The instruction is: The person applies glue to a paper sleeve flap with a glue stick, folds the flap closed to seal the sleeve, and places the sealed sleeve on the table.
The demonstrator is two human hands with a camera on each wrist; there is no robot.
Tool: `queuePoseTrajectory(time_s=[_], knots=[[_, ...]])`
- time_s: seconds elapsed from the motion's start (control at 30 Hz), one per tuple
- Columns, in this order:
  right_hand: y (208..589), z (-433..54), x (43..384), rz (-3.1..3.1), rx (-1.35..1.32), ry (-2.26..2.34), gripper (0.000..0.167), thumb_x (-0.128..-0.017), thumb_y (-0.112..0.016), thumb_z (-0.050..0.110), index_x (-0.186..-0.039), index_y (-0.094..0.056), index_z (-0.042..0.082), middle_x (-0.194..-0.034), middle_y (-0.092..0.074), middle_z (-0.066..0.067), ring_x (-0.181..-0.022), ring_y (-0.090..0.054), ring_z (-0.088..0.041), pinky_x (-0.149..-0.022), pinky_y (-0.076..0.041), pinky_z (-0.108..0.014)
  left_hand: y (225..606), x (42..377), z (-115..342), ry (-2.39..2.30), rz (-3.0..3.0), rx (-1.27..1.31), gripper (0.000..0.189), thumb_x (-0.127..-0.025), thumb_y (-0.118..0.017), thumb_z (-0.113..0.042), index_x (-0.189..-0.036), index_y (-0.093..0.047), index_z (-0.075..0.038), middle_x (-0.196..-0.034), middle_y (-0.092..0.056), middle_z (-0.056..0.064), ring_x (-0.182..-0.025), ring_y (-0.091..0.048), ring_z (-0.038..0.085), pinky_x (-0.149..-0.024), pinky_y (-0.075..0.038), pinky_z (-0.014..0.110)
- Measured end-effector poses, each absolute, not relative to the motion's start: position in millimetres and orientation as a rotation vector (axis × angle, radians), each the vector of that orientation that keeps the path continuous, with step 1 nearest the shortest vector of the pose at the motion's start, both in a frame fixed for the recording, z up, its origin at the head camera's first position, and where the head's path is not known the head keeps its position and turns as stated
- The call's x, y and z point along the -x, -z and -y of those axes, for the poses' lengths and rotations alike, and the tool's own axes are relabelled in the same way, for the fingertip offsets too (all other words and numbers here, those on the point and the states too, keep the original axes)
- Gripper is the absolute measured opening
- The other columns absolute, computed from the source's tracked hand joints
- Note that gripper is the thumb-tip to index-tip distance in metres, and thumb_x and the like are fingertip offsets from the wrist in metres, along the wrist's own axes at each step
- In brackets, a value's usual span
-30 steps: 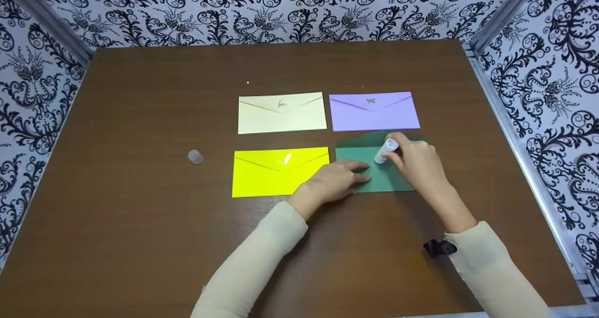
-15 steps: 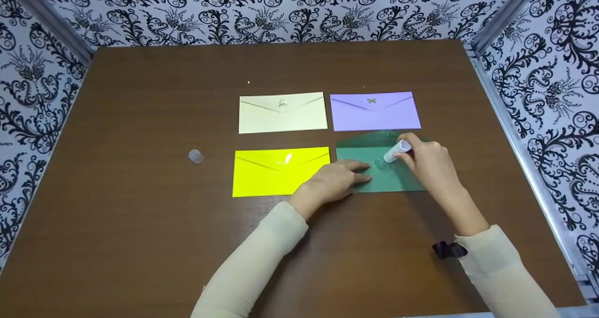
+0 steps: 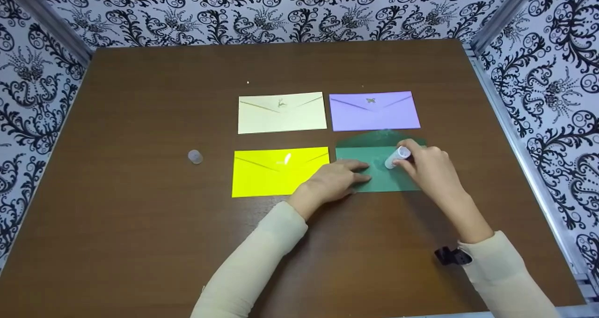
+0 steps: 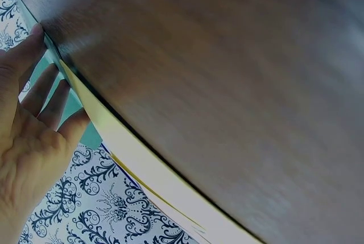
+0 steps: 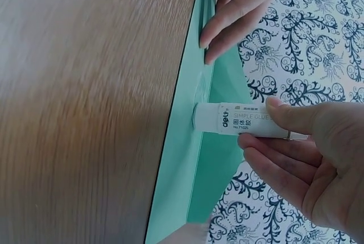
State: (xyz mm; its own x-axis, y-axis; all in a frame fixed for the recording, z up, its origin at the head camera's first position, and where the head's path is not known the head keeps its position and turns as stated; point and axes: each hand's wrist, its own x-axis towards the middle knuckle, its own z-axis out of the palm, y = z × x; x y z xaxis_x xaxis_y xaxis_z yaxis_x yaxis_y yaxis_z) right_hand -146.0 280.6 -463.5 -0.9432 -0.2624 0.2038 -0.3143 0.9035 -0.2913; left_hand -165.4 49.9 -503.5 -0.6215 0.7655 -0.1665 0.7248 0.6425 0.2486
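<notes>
A green envelope (image 3: 374, 180) lies with its darker flap (image 3: 367, 139) opened away from the person. My right hand (image 3: 433, 170) grips a white glue stick (image 5: 244, 120) between thumb and fingers. The stick's uncapped end meets the green paper, where a shiny smear shows around it in the right wrist view. With extended fingers, my left hand (image 3: 332, 180) presses the envelope's left part onto the table. That hand also overlaps the lower right corner of a yellow envelope (image 3: 262, 177) in the head view.
Behind lie a cream envelope (image 3: 281, 121) and a purple envelope (image 3: 374, 116), both with flaps down and small gold motifs. A translucent cap (image 3: 195, 157) sits on the brown table (image 3: 131, 215) at left. Patterned panels (image 3: 262, 13) border the table.
My right hand has shifted right and slightly toward the person with the glue stick, staying over the green envelope. The left hand has stayed in place.
</notes>
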Motion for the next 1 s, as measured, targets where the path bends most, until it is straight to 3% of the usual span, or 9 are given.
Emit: queuePoseTrajectory(time_s=[0.4,1.0], knots=[[465.1,-269.2,143.8,2.925,-0.468,-0.506,0.035,-0.088,-0.076,0.022,-0.115,-0.064,0.002,-0.090,-0.074,-0.021,-0.068,-0.069,-0.038,-0.062,-0.056,-0.053,502.6,165.0,-49.5,-0.239,-2.613,-1.207,0.054,-0.097,-0.065,-0.028,-0.148,-0.048,-0.029,-0.161,-0.038,-0.005,-0.150,-0.034,0.015,-0.120,-0.036,0.031],[472.4,-258.4,157.2,2.850,-0.486,-0.481,0.035,-0.090,-0.072,0.022,-0.117,-0.062,0.002,-0.083,-0.072,-0.022,-0.061,-0.067,-0.037,-0.051,-0.053,-0.046,500.6,165.1,-49.4,-0.192,-2.618,-1.228,0.052,-0.096,-0.066,-0.031,-0.146,-0.050,-0.028,-0.160,-0.040,-0.003,-0.148,-0.038,0.017,-0.118,-0.038,0.031]])
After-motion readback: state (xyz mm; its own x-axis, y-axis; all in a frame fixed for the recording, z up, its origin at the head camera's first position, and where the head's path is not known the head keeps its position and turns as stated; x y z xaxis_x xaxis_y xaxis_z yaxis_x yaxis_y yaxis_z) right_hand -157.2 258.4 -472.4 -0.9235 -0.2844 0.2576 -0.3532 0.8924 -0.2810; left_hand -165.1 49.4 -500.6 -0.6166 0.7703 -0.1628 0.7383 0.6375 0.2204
